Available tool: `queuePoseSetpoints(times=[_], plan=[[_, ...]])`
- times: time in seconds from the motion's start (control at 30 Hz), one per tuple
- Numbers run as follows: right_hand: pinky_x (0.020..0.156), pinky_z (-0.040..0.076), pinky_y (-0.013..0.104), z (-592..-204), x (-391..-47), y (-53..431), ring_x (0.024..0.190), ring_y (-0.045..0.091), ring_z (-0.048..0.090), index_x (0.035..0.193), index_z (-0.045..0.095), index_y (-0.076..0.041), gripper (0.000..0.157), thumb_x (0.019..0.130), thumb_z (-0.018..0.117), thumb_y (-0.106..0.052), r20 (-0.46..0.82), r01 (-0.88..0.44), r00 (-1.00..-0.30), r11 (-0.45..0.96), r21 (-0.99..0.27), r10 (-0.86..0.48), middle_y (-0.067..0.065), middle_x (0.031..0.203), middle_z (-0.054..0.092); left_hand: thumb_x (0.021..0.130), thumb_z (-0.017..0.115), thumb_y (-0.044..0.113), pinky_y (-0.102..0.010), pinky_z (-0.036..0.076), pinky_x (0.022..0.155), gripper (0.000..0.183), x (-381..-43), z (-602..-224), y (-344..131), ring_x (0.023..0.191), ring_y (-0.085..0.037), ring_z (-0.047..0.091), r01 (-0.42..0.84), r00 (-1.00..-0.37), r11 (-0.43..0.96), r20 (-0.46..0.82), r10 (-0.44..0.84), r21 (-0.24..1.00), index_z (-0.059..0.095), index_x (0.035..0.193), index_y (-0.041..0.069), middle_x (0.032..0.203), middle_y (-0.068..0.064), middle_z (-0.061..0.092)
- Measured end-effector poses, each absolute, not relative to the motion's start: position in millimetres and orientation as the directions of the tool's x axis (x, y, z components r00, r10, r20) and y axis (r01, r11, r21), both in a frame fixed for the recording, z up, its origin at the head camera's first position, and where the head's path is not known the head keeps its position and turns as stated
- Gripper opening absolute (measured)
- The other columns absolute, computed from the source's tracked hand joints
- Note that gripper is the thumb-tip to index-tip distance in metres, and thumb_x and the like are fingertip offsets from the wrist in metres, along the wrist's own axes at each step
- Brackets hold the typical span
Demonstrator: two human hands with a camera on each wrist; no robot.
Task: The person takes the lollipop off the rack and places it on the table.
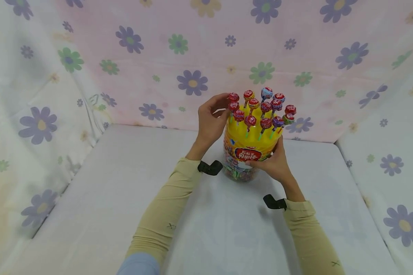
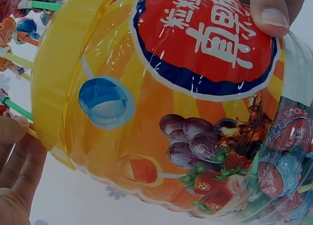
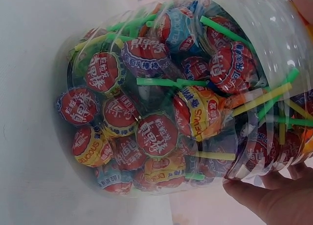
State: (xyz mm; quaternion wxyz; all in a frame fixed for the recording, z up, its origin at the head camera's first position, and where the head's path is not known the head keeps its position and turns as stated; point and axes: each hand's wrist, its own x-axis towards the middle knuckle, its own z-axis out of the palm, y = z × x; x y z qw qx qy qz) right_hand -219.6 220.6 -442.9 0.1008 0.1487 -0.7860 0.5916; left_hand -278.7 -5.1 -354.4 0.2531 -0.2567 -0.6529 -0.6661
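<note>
- Fingers of the left hand (image 1: 212,118) curl in at the left edge of the lid (image 2: 54,78), pinching one lollipop (image 1: 233,97) by its stick, as far as my feed shows; fingers of the right hand (image 1: 276,162) wrap the side of the jar (image 1: 231,149), thumb against the label (image 2: 205,44).
- Flowered cloth (image 1: 151,84) hangs behind and at both sides, soft, matte, lightly creased.
- Pale desk (image 1: 123,183), smooth-looking and plain. I have the jar on it, right of centre in the head view, near the back edge; if the right hand slackened, I judge a sideways tug up top could tip or slide it.
- Jar: round, clear, glossy, plastic by its look, with ridges below the label. Slick walls could let the grip slip; too hard a squeeze might dent them.
- Lid: opaque yellow, wide and shiny. I'd expect a forceful push or pull on a tight stick to work it loose.
- Lollipops: ball-shaped, in crinkled glossy wrappers, crowded upright above the lid, so a careless knuckle could knock neighbours askew. More lie jumbled inside (image 3: 157,134).
- Sticks (image 3: 156,81): thin, straight, green or yellow; pressure off their line could bend one.
</note>
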Motion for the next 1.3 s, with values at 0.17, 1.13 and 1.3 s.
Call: queuePoseSetpoints(times=[0.17, 1.13, 1.3], plan=[[0.108, 0.048, 0.028, -445, -221, 221, 0.127, 0.014, 0.053, 0.152, 0.026, -0.026, 0.104, 0.074, 0.088, 0.002, 0.34, -0.361, -0.932, 0.258, -0.896, -0.122, 0.003, 0.142, 0.05, 0.093, 0.066, -0.008, -0.042, 0.061, 0.088, 0.032, -279, -354, -5, 0.099, -0.037, 0.071, 0.671, -0.741, -0.025, 0.671, -0.01, 0.741, 0.065, 0.125, -0.01, 0.115, -0.026, 0.07], [0.109, 0.049, 0.037, -445, -221, 222, 0.127, 0.015, 0.055, 0.152, 0.028, -0.026, 0.103, 0.073, 0.089, 0.0, 0.337, -0.355, -0.935, 0.265, -0.896, -0.113, 0.003, 0.142, 0.053, 0.09, 0.071, -0.006, -0.027, 0.061, 0.086, 0.039, -266, -429, -69, 0.095, -0.024, 0.072, 0.397, -0.916, -0.036, 0.393, -0.081, 0.917, 0.065, 0.128, -0.004, 0.112, -0.025, 0.07], [0.111, 0.048, 0.044, -447, -220, 223, 0.129, 0.017, 0.054, 0.152, 0.028, -0.027, 0.104, 0.073, 0.09, -0.001, 0.32, -0.336, -0.942, 0.27, -0.902, -0.104, 0.003, 0.143, 0.052, 0.09, 0.071, -0.004, -0.027, 0.061, 0.083, 0.038, -266, -454, -76, 0.094, -0.028, 0.072, 0.301, -0.953, -0.015, 0.3, -0.039, 0.953, 0.065, 0.128, -0.002, 0.113, -0.026, 0.07]])
